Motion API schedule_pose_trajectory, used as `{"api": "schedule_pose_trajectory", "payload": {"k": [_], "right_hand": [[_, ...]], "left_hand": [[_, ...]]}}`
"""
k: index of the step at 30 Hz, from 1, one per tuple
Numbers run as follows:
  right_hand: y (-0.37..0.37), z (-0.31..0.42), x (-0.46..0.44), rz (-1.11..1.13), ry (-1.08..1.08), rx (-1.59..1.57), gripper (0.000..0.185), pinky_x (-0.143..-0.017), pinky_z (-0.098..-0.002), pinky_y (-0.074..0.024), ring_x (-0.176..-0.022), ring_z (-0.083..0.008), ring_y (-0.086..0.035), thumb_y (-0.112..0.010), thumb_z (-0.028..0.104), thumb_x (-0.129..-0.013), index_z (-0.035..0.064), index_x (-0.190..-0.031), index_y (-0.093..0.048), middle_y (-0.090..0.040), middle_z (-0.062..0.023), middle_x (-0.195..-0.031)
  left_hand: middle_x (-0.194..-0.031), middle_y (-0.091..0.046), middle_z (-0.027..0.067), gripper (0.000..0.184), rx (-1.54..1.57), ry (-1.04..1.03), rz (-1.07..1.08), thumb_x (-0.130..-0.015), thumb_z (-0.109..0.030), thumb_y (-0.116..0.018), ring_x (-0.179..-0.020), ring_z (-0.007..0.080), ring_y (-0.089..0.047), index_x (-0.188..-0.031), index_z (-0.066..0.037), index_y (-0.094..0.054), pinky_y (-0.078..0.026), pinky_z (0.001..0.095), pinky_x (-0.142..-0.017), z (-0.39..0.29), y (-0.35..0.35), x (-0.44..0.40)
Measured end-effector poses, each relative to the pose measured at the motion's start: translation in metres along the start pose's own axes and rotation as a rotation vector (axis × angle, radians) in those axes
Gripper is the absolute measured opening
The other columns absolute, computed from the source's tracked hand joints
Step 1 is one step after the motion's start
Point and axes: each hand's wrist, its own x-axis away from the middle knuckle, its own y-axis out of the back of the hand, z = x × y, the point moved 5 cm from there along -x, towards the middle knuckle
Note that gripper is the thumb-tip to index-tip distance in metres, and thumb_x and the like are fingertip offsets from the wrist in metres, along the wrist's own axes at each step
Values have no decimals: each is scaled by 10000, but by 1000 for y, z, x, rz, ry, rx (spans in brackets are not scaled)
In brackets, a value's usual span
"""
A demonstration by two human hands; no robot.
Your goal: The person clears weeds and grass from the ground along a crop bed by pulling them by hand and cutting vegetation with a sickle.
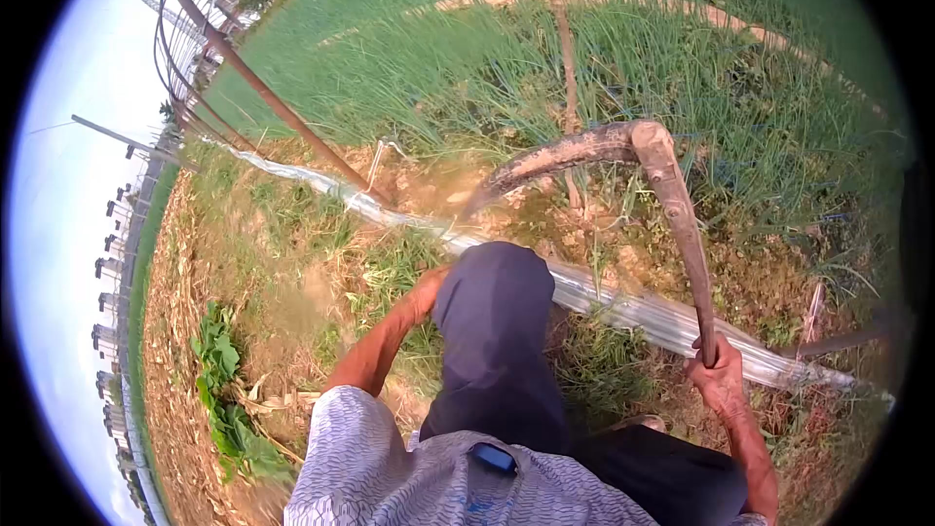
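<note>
My right hand (719,376) is closed round the lower end of a long wooden handle. That handle belongs to a curved tool (674,190), whose dark, worn head arcs leftward above the soil, its tip blurred. On the left, my left hand (429,290) reaches down beside my bent knee, over the weeds (385,282); the knee partly hides its fingers, so what they hold, if anything, cannot be made out. A strip of clear plastic film (653,319) runs diagonally behind my knee and between my hands.
Rusty metal poles (263,88) rise at the upper left, and another thin pole (565,49) stands behind the tool. Tall green plants (438,68) fill the far side. A broad-leaved plant (219,360) grows at the left among dry straw.
</note>
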Motion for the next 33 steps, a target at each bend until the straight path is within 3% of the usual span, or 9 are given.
{"api": "schedule_pose_trajectory", "payload": {"k": [3, 10, 13, 17, 24, 28, 30, 31, 33], "right_hand": [[1, -40, 49, -43, -95, -435, 186, -571, -270, -402, -646, -64, -446, -684, 190, -872, 34, -838, -587, -498, 31, -698], [-84, -196, 196, -309, -426, -1022, 207, -527, -240, -375, -607, -41, -439, -684, 184, -874, 76, -746, -561, -493, 57, -649], [-120, -238, 259, -517, -587, -1072, 207, -474, -245, -359, -535, -47, -419, -676, 201, -875, 89, -747, -559, -480, 60, -608], [-117, -243, 306, -862, -917, -1415, 233, -340, -238, -263, -367, -55, -336, -640, 190, -882, 157, -739, -459, -372, 83, -497], [-76, -318, 322, -1368, -960, -1259, 217, -360, -243, -311, -417, -73, -347, -585, 270, -899, 138, -813, -436, -372, 59, -578], [-77, -327, 319, -1323, -933, -1142, 241, -367, -279, -371, -427, -89, -394, -576, 287, -908, 84, -859, -455, -402, 33, -592], [-111, -326, 323, -1108, -1108, -687, 284, -376, -312, -391, -433, -123, -440, -559, 302, -915, 44, -884, -444, -431, -11, -599], [-127, -310, 325, -925, -1170, -551, 385, -629, -447, -492, -685, -358, -617, -546, 340, -894, -35, -965, -495, -579, -220, -738], [-144, -267, 327, -891, -1227, -548, 371, -647, -488, -485, -725, -433, -616, -539, 316, -897, -33, -1006, -474, -591, -258, -746]], "left_hand": [[-1250, -586, 123, 433, -128, 52, 251, -924, -255, -591, -1080, 233, -584, -1284, -28, -510, -448, 387, -960, -22, -53, -25], [-1272, -570, 135, 381, -256, 185, 643, -914, -175, -610, -1163, 267, -550, -1260, -29, -543, -429, 435, -1018, -35, -153, -36], [-1267, -570, 162, 392, -117, 476, 758, -872, -102, -644, -1183, 298, -544, -1236, 9, -548, -443, 442, -1008, -74, -199, 21], [-1241, -581, 186, 327, -257, 391, 858, -860, -78, -638, -1166, 307, -557, -1160, 42, -587, -441, 440, -1013, -89, -240, 30], [-1208, -587, 187, 298, -745, 74, 1310, -825, -68, -623, -1159, 267, -552, -1104, 39, -620, -375, 385, -1039, -162, -395, 121], [-1193, -591, 164, 320, -1074, -175, 1513, -817, -77, -627, -1131, 258, -558, -1118, 32, -611, -378, 368, -1025, -165, -481, 130], [-1235, -572, 151, 456, -1376, -364, 1604, -800, -190, -702, -1202, 283, -513, -1201, -14, -574, -364, 376, -1043, -154, -526, 135], [-1257, -562, 144, 530, -1516, -463, 1639, -791, -246, -739, -1238, 296, -491, -1242, -37, -555, -358, 380, -1052, -147, -542, 137], [-1312, -510, 209, 699, -1539, -436, 1762, -735, -306, -774, -1258, 364, -457, -1323, -60, -484, -352, 414, -1065, -127, -574, 139]]}}
